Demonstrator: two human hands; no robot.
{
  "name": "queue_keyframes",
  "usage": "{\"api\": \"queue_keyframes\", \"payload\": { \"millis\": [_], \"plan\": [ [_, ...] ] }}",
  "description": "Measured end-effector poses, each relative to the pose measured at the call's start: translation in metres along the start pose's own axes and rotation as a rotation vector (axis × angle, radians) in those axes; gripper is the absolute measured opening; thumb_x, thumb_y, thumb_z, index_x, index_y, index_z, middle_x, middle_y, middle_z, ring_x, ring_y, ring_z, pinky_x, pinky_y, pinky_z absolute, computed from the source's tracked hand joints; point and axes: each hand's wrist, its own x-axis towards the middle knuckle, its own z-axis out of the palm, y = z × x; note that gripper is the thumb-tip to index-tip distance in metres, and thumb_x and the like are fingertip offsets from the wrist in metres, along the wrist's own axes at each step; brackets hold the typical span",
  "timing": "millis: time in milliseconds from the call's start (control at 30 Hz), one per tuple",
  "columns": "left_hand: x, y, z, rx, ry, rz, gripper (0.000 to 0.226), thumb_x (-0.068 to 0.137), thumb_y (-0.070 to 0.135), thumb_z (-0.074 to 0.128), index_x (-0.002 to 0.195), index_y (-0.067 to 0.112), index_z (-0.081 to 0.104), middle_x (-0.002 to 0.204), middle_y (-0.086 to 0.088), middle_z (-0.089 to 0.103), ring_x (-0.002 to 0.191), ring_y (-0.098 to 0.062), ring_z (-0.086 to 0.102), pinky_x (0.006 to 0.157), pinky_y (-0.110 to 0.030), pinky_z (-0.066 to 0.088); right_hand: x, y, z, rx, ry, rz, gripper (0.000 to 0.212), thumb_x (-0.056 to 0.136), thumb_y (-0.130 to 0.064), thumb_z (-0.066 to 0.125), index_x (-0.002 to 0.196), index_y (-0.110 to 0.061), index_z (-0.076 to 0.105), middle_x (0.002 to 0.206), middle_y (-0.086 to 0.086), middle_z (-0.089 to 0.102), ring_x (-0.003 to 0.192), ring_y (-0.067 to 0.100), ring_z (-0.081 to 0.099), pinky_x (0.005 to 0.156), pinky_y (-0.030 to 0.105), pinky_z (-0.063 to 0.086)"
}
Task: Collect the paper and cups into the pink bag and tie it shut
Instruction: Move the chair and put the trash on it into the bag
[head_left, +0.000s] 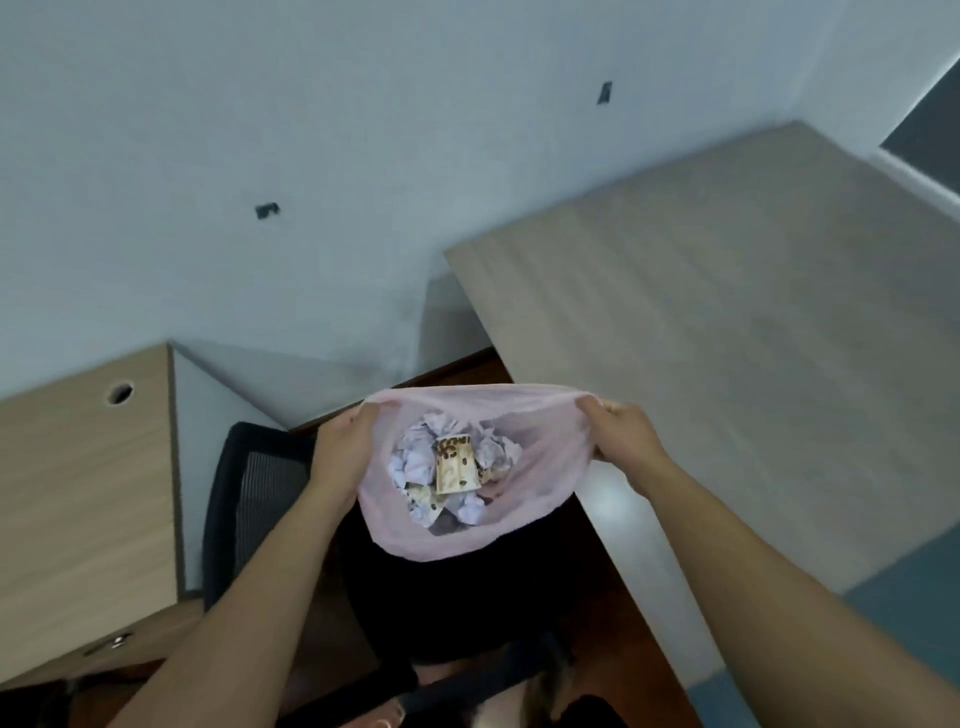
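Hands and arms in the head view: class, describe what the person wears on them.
Nothing worn shows. The left hand and right hand have no gloves, rings or watch visible. The left forearm and right forearm carry no sleeves.

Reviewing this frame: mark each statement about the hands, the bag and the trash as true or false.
1. The left hand and right hand each grip the rim of the pink bag. True.
2. The pink bag is tied shut. False: its mouth is stretched wide open.
3. Crumpled paper lies inside the bag. True.
4. The right hand holds the patterned cup. False: the cup lies in the bag among the paper, and that hand grips only the rim.
5. A black chair is below the bag. True.
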Motion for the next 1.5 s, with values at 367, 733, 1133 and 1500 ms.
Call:
{"api": "queue_keyframes", "payload": {
  "millis": [367,733,1133,1500],
  "plan": [
    [-0.007,0.15,0.096,-0.16,-0.27,0.181,0.019,0.095,0.026,0.079,0.106,0.012,0.085,0.095,-0.003,0.085,0.084,-0.017,0.08,0.068,-0.025,0.062,0.02,-0.096,-0.122,0.324,0.308,-0.152,0.034,0.099,-0.045,0.073,0.08,-0.02,0.062,0.077,0.0,0.066,0.072,0.022,0.058,0.067,0.038,0.044],
    [0.012,0.149,0.205,-0.018,-0.545,0.172,0.04,0.103,0.015,0.067,0.143,0.02,0.061,0.105,-0.006,0.072,0.074,-0.012,0.066,0.069,-0.029,0.06,0.011,-0.039,-0.2,0.427,0.535,-0.048,0.007,0.104,-0.022,0.074,0.108,-0.018,0.069,0.103,0.009,0.074,0.078,0.021,0.065,0.07,0.036,0.054],
    [0.04,0.099,0.104,0.184,-0.753,0.372,0.026,0.112,0.022,0.059,0.136,0.023,0.067,0.136,-0.009,0.073,0.105,-0.023,0.074,0.087,-0.038,0.062,-0.066,0.054,-0.129,0.269,0.648,0.137,0.06,0.091,-0.047,0.071,0.142,-0.015,0.07,0.133,0.005,0.072,0.12,0.025,0.068,0.112,0.055,0.057],
    [0.095,0.033,-0.139,0.96,-1.055,0.855,0.038,0.102,0.051,0.069,0.139,0.045,0.065,0.132,0.021,0.069,0.117,0.004,0.066,0.106,-0.033,0.057,-0.216,0.08,0.15,0.151,0.508,0.176,0.047,0.105,-0.046,0.072,0.143,-0.021,0.066,0.138,0.004,0.072,0.116,0.017,0.069,0.098,0.035,0.052]
  ]
}}
